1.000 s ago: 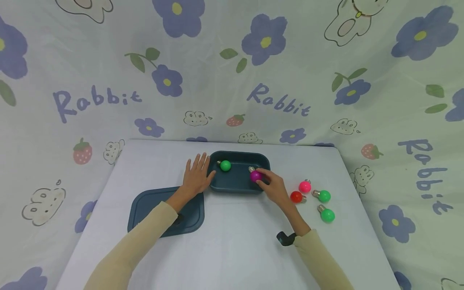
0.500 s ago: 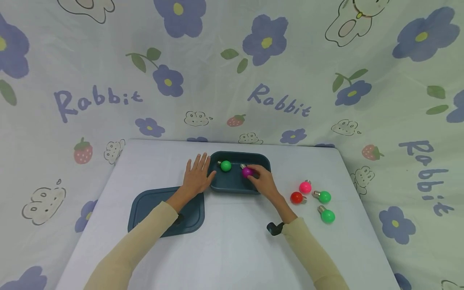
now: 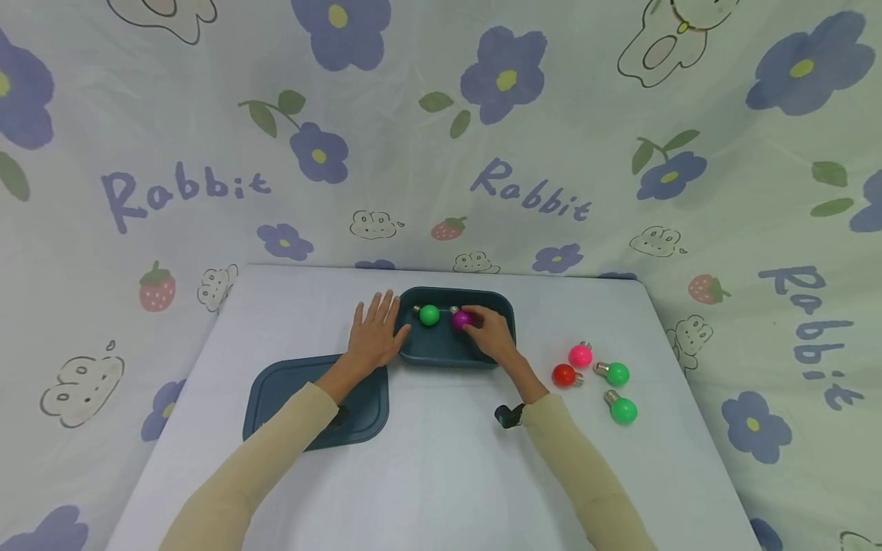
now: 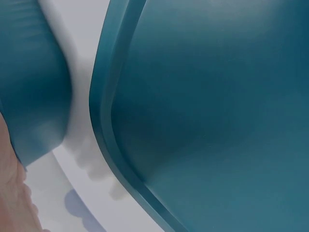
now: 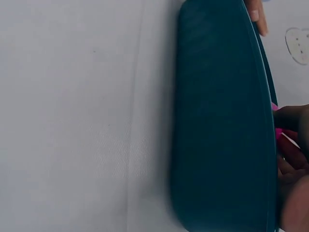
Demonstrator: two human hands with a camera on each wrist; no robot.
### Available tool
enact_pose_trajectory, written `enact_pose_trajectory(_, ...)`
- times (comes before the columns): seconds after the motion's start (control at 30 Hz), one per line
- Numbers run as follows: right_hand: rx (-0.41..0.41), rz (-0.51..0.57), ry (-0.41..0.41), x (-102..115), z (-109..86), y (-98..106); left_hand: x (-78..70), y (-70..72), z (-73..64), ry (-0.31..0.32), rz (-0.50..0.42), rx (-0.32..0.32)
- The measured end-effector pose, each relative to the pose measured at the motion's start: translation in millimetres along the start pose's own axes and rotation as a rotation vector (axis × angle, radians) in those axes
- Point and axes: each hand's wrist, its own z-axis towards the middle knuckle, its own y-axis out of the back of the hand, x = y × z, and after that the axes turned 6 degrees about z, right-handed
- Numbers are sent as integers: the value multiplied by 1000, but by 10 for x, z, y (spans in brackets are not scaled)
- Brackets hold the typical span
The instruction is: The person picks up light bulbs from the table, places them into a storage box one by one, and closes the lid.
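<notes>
In the head view a dark teal box (image 3: pixel 441 358) stands near the back of the table. A green light bulb (image 3: pixel 429 314) lies inside it at the left. My right hand (image 3: pixel 493 335) reaches in over the box and pinches a purple light bulb (image 3: pixel 460 320) between thumb and fingers, close beside the green one. In the right wrist view the box wall (image 5: pixel 222 121) hides most of that bulb. My left hand (image 3: pixel 373 335) has its fingers straight and rests against the box's left side.
The box's teal lid (image 3: pixel 276 390) lies flat at the left, partly under my left forearm. Outside the box at the right lie a pink bulb (image 3: pixel 580 355), a red bulb (image 3: pixel 563 375) and two green bulbs, one nearer (image 3: pixel 623 410). A patterned curtain (image 3: pixel 413 153) hangs behind the table.
My right hand has carried the purple bulb leftward and slightly back inside the box, nearer to the green bulb. My left hand has stayed at the box's side.
</notes>
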Motion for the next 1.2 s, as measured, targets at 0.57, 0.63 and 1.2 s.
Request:
enact_pose_trajectory(0.57, 24, -73, -87, -46, 170, -165, -14, 20, -3, 9, -13, 12)
enact_pose_trajectory(0.63, 24, -75, -87, -48, 181, -176, -15, 18, -3, 10, -10, 16)
enact_pose_trajectory(1.2, 30, -99, -90, -12, 218, -184, -17, 36, -9, 11, -25, 6)
